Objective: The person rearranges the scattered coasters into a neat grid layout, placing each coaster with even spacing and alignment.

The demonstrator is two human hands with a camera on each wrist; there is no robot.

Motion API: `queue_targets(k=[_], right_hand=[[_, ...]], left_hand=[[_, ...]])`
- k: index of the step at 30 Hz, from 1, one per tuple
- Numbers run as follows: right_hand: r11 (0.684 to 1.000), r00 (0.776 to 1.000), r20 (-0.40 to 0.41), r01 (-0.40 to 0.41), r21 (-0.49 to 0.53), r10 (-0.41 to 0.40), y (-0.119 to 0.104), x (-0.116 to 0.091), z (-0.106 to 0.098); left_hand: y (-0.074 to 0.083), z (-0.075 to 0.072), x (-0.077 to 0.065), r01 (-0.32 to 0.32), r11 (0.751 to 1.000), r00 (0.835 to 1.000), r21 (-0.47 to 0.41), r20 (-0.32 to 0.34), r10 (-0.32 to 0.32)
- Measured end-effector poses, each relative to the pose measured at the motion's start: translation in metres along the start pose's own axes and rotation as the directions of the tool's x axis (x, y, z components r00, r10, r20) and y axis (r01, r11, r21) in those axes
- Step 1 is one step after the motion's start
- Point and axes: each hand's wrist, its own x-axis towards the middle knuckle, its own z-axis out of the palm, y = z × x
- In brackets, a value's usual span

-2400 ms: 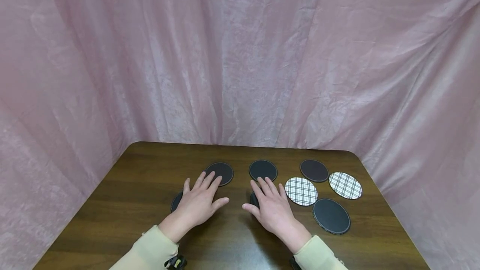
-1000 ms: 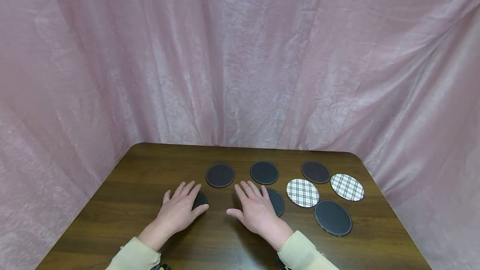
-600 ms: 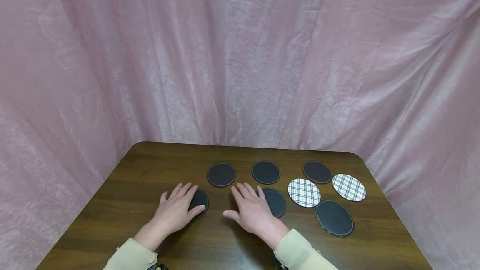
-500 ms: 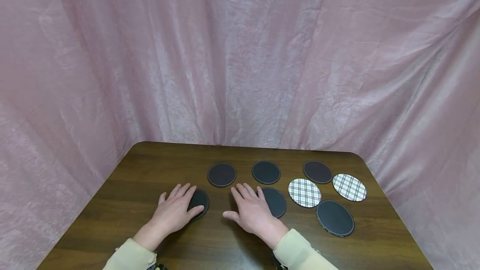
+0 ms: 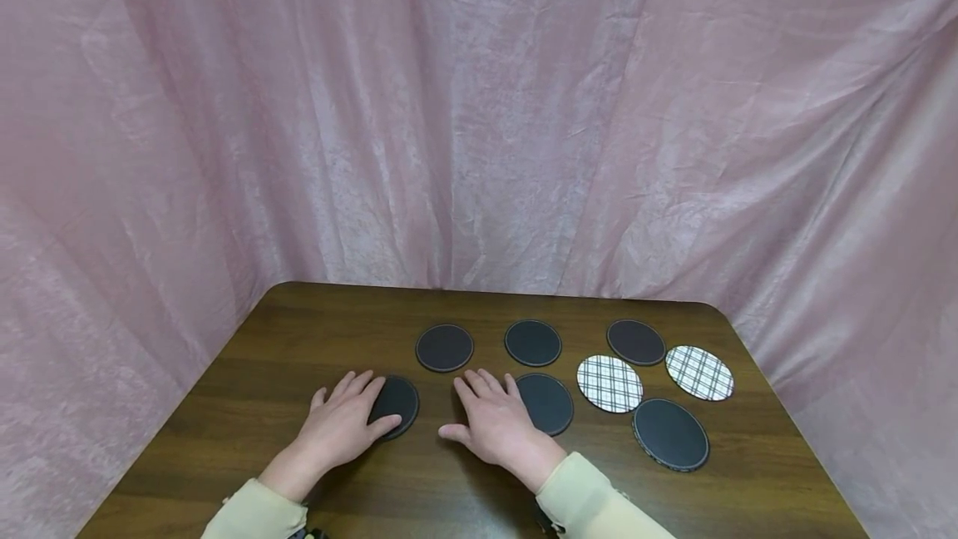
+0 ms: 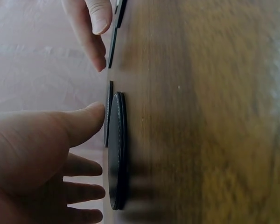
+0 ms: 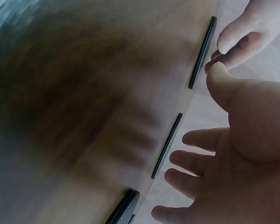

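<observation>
My left hand (image 5: 332, 429) hovers palm down over the left edge of a round black coaster (image 5: 401, 407), fingers spread. In the left wrist view this coaster (image 6: 115, 149) has a doubled, thick edge with light stitching, and the hand stays apart from it. My right hand (image 5: 497, 424) hovers with straight fingers over the table, covering the left part of another black coaster (image 5: 550, 403). In the right wrist view my right hand's fingers (image 7: 192, 162) are clear of the thin coaster (image 7: 167, 145). Neither hand holds anything.
Behind lie a dark brown coaster (image 5: 445, 348) and a black one (image 5: 533, 343). To the right are a second brown coaster (image 5: 636, 342), two white plaid coasters (image 5: 609, 383), (image 5: 699, 373) and a thicker black one (image 5: 670, 435). A pink curtain (image 5: 479, 123) hangs behind the wooden table (image 5: 262, 373).
Both hands have drawn left and slightly back towards the person, so more of the two coasters beneath them shows. In the last half second they have moved only a little.
</observation>
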Motion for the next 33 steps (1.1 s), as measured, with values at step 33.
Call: queue_targets(k=[33], right_hand=[[0.998,0.995,0.096,0.014,-0.065,-0.008,-0.021,0.017,0.004]], left_hand=[[-0.011,-0.010,-0.003,0.032,0.999,0.999,-0.030,0.008,-0.032]])
